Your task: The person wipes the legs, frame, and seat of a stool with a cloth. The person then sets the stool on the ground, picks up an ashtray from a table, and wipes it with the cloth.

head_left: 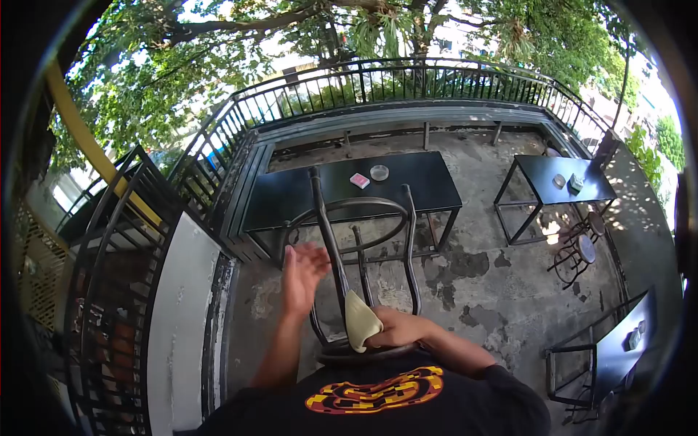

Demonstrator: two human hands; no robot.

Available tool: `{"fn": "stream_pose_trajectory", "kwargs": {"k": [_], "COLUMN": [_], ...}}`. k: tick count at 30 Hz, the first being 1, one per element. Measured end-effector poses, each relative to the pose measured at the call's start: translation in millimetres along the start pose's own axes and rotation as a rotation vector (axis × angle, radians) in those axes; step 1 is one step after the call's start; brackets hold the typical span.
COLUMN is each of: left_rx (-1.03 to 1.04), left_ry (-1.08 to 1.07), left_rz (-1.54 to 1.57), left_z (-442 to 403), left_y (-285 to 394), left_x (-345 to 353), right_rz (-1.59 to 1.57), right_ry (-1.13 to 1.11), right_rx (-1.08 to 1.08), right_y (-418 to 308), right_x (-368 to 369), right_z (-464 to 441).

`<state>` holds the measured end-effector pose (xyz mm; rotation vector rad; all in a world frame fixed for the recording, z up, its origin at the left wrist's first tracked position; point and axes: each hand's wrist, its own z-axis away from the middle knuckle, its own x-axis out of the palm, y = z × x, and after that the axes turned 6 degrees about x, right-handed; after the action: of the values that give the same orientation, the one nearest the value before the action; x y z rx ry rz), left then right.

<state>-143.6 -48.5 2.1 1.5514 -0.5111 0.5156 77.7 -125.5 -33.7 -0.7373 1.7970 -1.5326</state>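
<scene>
A dark metal stool (413, 265) is upside down against my front, its legs pointing up and away and a ring brace joining them. My right hand (398, 327) is closed on a pale yellow cloth (360, 321), which wraps against the lower part of one leg. My left hand (305, 272) is raised just left of that same leg, fingers apart, holding nothing. Whether its fingertips touch the leg or ring I cannot tell. The stool's seat is mostly hidden low against my shirt.
Beyond the stool stands a black table (291, 192) with a pink-and-white pack (359, 180) and a glass ashtray (379, 172). More black tables (538, 168) and stools (574, 254) are on the right. A slatted bench (320, 125) and railing (363, 83) border the worn concrete floor.
</scene>
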Motion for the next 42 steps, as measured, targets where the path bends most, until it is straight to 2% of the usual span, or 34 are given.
{"fn": "stream_pose_trajectory", "kwargs": {"k": [3,6,9,10,11,12,13,14,15,16,19,21,22,24,25,26,27,28,31,34,36,37,39,42], "left_rx": [-0.416,-0.45,-0.406,-0.396,-0.396,-0.396,-0.397,-0.401,-0.406,-0.413,-0.437,-0.438,-0.431,-0.416,-0.408,-0.401,-0.395,-0.396,-0.402,-0.398,-0.4,-0.406,-0.422,-0.459], "left_ry": [-0.285,-0.224,-0.174,-0.162,-0.162,-0.163,-0.164,-0.178,-0.19,-0.201,-0.249,-0.263,-0.252,-0.226,-0.214,-0.199,-0.184,-0.173,-0.153,-0.2,-0.219,-0.229,-0.251,-0.277], "left_rz": [0.536,0.479,0.281,0.263,0.266,0.27,0.275,0.278,0.279,0.277,0.271,0.266,0.255,0.241,0.266,0.29,0.311,0.31,0.31,0.283,0.268,0.258,0.226,0.216], "left_z": [3,1,9,10,10,9,9,9,10,10,11,13,14,13,12,10,8,6,4,2,2,1,1,-3], "left_y": [-23,-20,-12,-12,-11,-11,-12,-13,-14,-13,-16,-17,-16,-14,-13,-14,-15,-15,-13,-13,-12,-12,-13,-18], "left_x": [-2,5,20,22,22,22,23,25,27,29,40,41,40,37,31,24,17,12,13,24,36,42,51,56], "right_rz": [0.287,0.239,-0.452,-0.288,-0.339,-0.075,0.023,0.47,0.807,0.79,0.769,0.349,0.222,0.465,0.662,0.653,0.626,0.237,-0.024,0.0,-0.16,-0.25,-0.204,-0.188], "right_ry": [0.024,0.047,0.683,0.842,1.093,1.097,1.14,1.252,1.319,1.371,1.257,0.908,0.947,0.773,0.705,0.616,0.498,0.518,0.519,0.45,0.549,0.768,0.903,1.01], "right_rx": [0.085,0.235,0.263,0.124,0.188,0.044,0.116,-0.026,-0.042,-0.031,-0.061,0.141,0.056,0.158,0.061,0.008,0.099,0.214,0.576,0.681,0.487,0.366,0.214,0.185], "right_y": [-16,-23,-2,6,12,14,-4,9,10,18,54,76,73,70,67,63,69,80,60,50,68,63,61,45], "right_x": [2,2,18,9,4,-22,-39,-60,-76,-90,-120,-117,-103,-91,-78,-66,-62,-51,-52,-85,-111,-115,-133,-127], "right_z": [-6,-1,11,7,7,11,15,15,16,12,-2,-2,-4,19,30,41,54,70,102,110,98,82,57,28]}}
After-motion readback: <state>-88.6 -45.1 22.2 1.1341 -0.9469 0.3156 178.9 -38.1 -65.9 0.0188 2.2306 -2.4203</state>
